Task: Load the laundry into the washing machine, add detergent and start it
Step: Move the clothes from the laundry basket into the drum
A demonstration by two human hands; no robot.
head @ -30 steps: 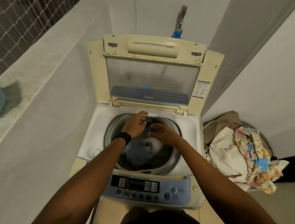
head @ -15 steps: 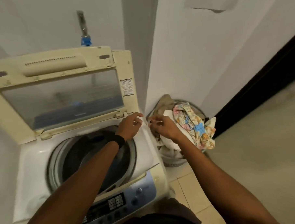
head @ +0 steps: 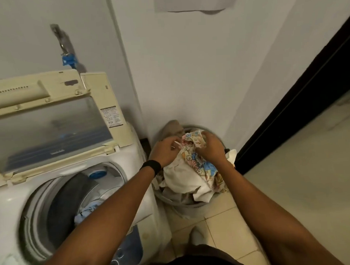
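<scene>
The floral cloth (head: 197,151) sits on top of the heap in the basket (head: 197,205), centre-right of the frame, on the floor just beside the washing machine (head: 9,209). My right hand (head: 213,148) has its fingers curled into the cloth's upper fold; my left hand (head: 165,152) pinches its pale edge on the left. To do this well, I judge both hands should gather the whole piece before lifting, so no trailing corner drags the white cloth (head: 182,178) beneath it onto the tiles. Then it should swing left into the open drum (head: 72,197), lower left, where blue laundry (head: 87,212) already lies, passing clear of the raised lid (head: 49,125).
</scene>
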